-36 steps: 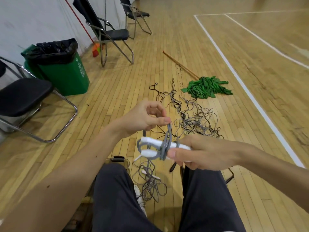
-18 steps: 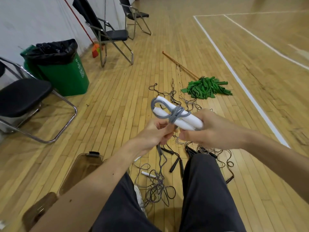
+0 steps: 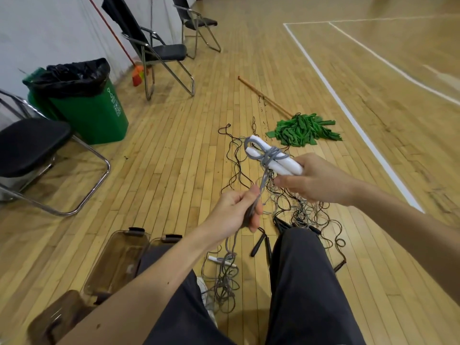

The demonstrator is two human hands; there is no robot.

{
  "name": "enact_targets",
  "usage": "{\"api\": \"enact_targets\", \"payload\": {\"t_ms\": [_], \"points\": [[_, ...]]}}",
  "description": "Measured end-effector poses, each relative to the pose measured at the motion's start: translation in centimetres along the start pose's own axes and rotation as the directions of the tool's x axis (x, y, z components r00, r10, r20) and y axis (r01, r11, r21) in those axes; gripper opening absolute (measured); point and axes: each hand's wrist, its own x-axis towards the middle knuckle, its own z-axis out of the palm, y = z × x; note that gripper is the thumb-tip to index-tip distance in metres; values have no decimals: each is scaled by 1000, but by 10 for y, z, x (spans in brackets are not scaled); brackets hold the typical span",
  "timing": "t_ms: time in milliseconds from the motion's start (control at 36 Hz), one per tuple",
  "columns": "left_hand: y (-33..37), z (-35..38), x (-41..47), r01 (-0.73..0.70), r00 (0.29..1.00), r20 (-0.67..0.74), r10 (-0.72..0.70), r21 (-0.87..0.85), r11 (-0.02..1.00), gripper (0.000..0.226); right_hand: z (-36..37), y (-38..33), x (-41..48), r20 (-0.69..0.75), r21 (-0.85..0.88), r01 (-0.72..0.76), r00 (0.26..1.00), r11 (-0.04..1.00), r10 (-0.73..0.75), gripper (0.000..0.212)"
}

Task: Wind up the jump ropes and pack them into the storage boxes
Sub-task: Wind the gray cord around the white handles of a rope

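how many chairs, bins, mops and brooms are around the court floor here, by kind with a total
chairs: 3
bin: 1
mop: 1
broom: 1
total: 6

Storage boxes point(image 3: 117, 257) left of legs; rope tangle point(image 3: 293, 205) ahead.

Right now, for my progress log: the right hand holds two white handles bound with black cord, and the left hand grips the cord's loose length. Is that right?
Not quite: the head view shows the cord binding the white handles is grey, not black. The rest stands: the right hand holds them and the left hand grips the cord's loose length.
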Motion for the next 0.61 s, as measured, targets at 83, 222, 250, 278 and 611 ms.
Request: {"api": "enact_targets", "payload": {"t_ms": [83,222,250,278,611], "points": [[2,5,-5,9,1000,23,-9,19,1000,49,0,5,5,-47,-66,-14,999,998,11,30],[4,8,-8,51,995,72,-62,140,989,42,1,11,12,-121,-172,-25,993,985,4,26],[4,8,-8,72,992,89,-88,162,984,39,2,12,13,-139,-192,-31,990,981,4,24],[4,7,-8,91,988,106,-112,179,980,38,2,14,14,-154,-212,-37,988,977,4,23],[12,6,-18,69,997,-15,-81,691,720,45,12,53,35,-229,-289,-178,967,941,112,23]]}}
